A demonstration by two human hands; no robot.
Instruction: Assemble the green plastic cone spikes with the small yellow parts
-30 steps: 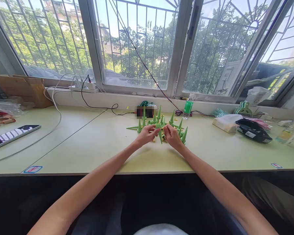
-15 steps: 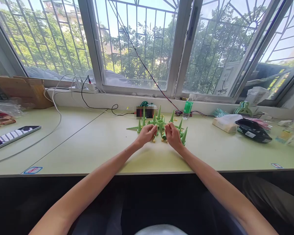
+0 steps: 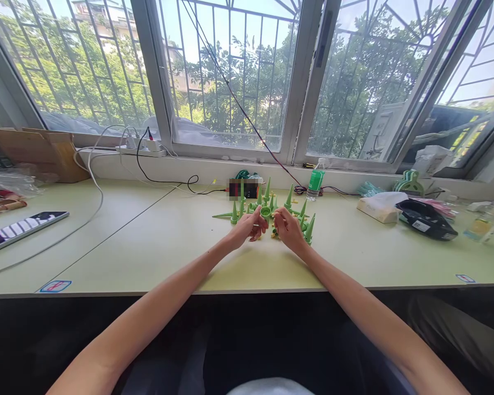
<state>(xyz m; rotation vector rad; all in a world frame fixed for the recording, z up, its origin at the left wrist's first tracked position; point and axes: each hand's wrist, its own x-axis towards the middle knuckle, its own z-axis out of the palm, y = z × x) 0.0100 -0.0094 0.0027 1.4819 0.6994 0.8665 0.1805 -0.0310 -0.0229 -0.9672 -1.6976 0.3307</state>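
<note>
Between my hands, a green plastic spike with a round open cup has its mouth tilted towards me. The fingers of my left hand are curled around its left side. My right hand is closed in a pinch just right of the cup; whatever is in its fingertips is too small to make out. Around both hands are several more green cone-shaped spikes, such as an upright one behind and a leaning one beside my right wrist. Small yellow pieces lie among them, partly hidden by my hands.
Behind the spikes sits a dark device with a blurred display. A green-labelled bottle stands against the sill. To the right are a tissue box and a black pouch; to the left, a phone and a white cable.
The green spike between my hands has turned, so its cup mouth now faces me, slightly lower and further left. My left fingers have shifted and loosened; my right hand has barely moved.
</note>
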